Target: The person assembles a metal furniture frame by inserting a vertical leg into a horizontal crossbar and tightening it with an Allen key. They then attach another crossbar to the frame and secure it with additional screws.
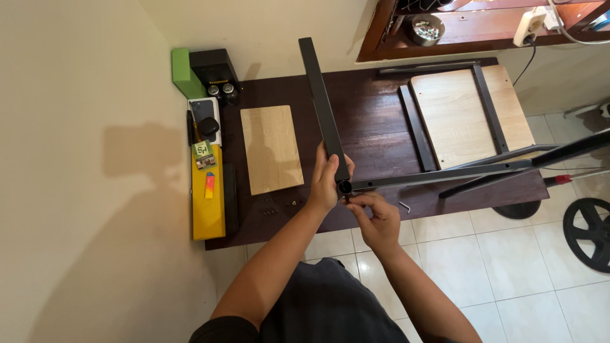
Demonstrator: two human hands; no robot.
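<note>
Gripping black metal bar (324, 105), left hand (327, 181); right hand (378, 219) just below.

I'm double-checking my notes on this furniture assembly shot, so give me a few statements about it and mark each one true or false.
1. The left hand grips the black metal bar. True.
2. The right hand rests on the yellow box. False: it is at the joint where the bars meet.
3. A small wooden board lies on the dark table. True.
4. The small screws lie on the tiled floor. False: they lie on the table.
</note>
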